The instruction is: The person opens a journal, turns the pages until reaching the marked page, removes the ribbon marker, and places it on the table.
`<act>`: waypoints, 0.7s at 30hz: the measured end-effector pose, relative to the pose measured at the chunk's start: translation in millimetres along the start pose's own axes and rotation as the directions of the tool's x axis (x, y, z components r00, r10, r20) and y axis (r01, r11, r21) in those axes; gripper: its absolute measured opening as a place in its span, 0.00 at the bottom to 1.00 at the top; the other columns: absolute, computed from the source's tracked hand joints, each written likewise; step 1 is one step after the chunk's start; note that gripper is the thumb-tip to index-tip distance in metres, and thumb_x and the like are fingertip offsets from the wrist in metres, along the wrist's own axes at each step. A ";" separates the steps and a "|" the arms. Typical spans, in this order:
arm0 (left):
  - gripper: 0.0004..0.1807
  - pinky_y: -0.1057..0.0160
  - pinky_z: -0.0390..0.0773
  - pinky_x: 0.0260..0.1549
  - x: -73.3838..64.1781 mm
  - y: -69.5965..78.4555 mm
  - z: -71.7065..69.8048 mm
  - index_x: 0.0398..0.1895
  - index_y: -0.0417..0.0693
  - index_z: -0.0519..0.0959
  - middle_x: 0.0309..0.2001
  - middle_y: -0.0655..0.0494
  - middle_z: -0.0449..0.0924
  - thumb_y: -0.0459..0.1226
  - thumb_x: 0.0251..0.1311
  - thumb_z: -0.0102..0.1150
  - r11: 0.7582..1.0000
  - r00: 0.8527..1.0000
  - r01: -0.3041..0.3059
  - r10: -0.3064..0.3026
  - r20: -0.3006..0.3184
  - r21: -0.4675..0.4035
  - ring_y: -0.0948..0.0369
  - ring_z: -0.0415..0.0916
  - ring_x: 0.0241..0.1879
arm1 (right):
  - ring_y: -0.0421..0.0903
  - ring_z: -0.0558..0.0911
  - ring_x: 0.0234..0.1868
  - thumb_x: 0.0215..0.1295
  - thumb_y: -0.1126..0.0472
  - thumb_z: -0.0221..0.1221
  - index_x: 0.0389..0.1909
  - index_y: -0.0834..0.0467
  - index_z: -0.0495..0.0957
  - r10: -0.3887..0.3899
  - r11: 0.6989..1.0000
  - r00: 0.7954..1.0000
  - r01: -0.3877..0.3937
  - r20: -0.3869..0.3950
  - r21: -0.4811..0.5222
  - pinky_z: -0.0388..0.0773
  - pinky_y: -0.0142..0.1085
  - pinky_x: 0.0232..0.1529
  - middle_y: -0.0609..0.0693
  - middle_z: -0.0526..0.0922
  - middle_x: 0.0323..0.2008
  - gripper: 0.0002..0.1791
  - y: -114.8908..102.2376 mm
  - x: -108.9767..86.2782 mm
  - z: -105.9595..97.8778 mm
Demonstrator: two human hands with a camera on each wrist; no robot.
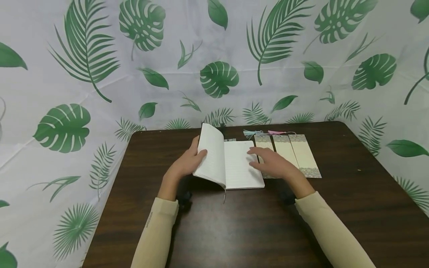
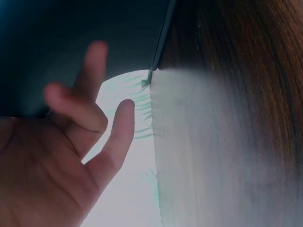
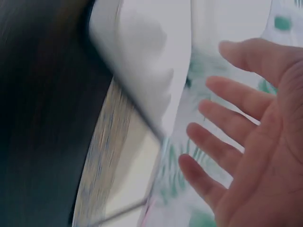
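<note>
A notebook with a dark cover and white pages lies open on the table. My left hand holds its raised left side, thumb on the page edge and the other fingers behind the cover. In the left wrist view, the dark cover stands beside the bent fingers of that hand. Above the right page hovers my right hand, its fingers spread and slightly bent. The right wrist view shows that hand holding nothing, near the page. A thin ribbon hangs from the notebook's lower edge.
Right of the notebook, cream bookmarks with patterned ends lie side by side, partly behind my right hand. A light blue tassel and a pink tassel lie at their tops. A leaf-print cloth hangs behind the dark wooden table.
</note>
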State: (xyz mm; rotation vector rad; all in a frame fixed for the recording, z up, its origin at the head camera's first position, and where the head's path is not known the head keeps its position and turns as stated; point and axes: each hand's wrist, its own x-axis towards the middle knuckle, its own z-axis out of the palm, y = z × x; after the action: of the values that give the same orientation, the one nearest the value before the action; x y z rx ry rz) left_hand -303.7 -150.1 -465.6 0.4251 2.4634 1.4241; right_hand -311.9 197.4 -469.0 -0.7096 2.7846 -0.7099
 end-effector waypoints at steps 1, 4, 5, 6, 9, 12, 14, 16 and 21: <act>0.43 0.44 0.78 0.60 -0.2 -0.3 0.0 0.89 0.55 0.29 0.66 0.37 0.72 0.51 0.85 0.39 1.000 1.000 0.004 -0.004 0.002 -0.003 0.50 0.84 0.47 | 0.67 0.66 0.80 0.81 0.52 0.60 0.77 0.60 0.73 -0.026 0.999 0.999 0.026 0.020 -0.023 0.63 0.66 0.77 0.63 0.69 0.79 0.30 -5.4 1.2 3.1; 0.43 0.45 0.79 0.58 -1.2 -0.4 -0.2 0.89 0.55 0.29 0.65 0.37 0.72 0.51 0.85 0.38 1.000 1.000 0.008 -0.008 0.007 -0.002 0.51 0.84 0.47 | 0.65 0.64 0.82 0.80 0.50 0.61 0.79 0.59 0.71 -0.081 0.994 0.994 0.086 0.077 -0.063 0.61 0.65 0.78 0.62 0.65 0.82 0.32 -19.2 3.6 12.0; 0.43 0.45 0.79 0.58 -1.5 -0.2 -0.4 0.89 0.54 0.29 0.65 0.37 0.72 0.51 0.85 0.38 1.000 1.000 0.008 -0.008 0.005 0.001 0.51 0.84 0.47 | 0.65 0.64 0.82 0.80 0.49 0.61 0.79 0.59 0.71 -0.094 0.992 0.991 0.101 0.093 -0.071 0.61 0.64 0.78 0.62 0.65 0.82 0.33 -23.4 4.1 14.5; 0.43 0.45 0.78 0.59 -2.0 0.1 -0.7 0.89 0.53 0.29 0.66 0.36 0.71 0.51 0.85 0.38 1.000 1.000 0.007 -0.007 0.003 0.005 0.50 0.84 0.47 | 0.65 0.64 0.82 0.79 0.48 0.62 0.80 0.59 0.70 -0.102 0.991 0.989 0.110 0.106 -0.077 0.61 0.65 0.78 0.61 0.64 0.83 0.35 -27.3 4.4 16.7; 0.43 0.43 0.77 0.60 -3.2 1.3 -1.2 0.89 0.52 0.30 0.66 0.35 0.70 0.51 0.85 0.38 1.000 1.000 0.007 -0.007 -0.002 0.016 0.49 0.83 0.48 | 0.64 0.62 0.83 0.76 0.46 0.64 0.81 0.57 0.68 -0.099 0.989 0.985 0.114 0.142 -0.095 0.60 0.64 0.79 0.61 0.63 0.83 0.39 -35.3 5.6 22.8; 0.42 0.43 0.77 0.60 -3.8 2.3 -1.4 0.89 0.52 0.31 0.66 0.35 0.71 0.51 0.85 0.38 1.000 1.000 0.012 -0.012 -0.003 0.020 0.49 0.83 0.49 | 0.64 0.62 0.83 0.73 0.43 0.67 0.82 0.55 0.67 -0.055 0.989 0.982 0.078 0.181 -0.124 0.60 0.67 0.78 0.60 0.62 0.84 0.42 -38.7 6.3 28.2; 0.42 0.44 0.78 0.59 -4.8 3.5 -1.2 0.89 0.53 0.31 0.65 0.35 0.72 0.51 0.85 0.38 1.000 1.000 0.015 -0.015 0.000 0.019 0.49 0.83 0.49 | 0.65 0.61 0.83 0.71 0.41 0.69 0.83 0.53 0.66 -0.016 0.988 0.980 0.045 0.199 -0.146 0.59 0.69 0.77 0.60 0.60 0.84 0.44 -39.7 6.0 30.6; 0.41 0.45 0.78 0.58 -5.4 4.0 -1.1 0.89 0.52 0.32 0.64 0.35 0.72 0.51 0.85 0.37 1.000 1.000 0.014 -0.015 0.003 0.019 0.50 0.83 0.48 | 0.65 0.61 0.83 0.69 0.40 0.70 0.83 0.52 0.66 0.017 0.986 0.977 0.019 0.211 -0.166 0.59 0.71 0.76 0.59 0.60 0.85 0.46 -40.5 5.6 31.8; 0.40 0.46 0.79 0.56 -7.3 5.6 -0.8 0.89 0.52 0.33 0.62 0.36 0.73 0.50 0.85 0.37 1.000 1.000 0.008 -0.008 0.001 0.011 0.50 0.83 0.47 | 0.66 0.61 0.83 0.64 0.39 0.73 0.83 0.50 0.66 0.034 0.983 0.975 0.007 0.218 -0.184 0.59 0.71 0.76 0.59 0.58 0.85 0.50 -44.3 4.3 30.5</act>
State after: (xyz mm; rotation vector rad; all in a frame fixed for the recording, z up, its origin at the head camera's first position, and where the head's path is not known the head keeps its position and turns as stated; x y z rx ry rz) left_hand -296.5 -150.8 -459.7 0.4172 2.4705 1.4081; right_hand -289.1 148.7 -474.0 -0.7508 2.6682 -0.3492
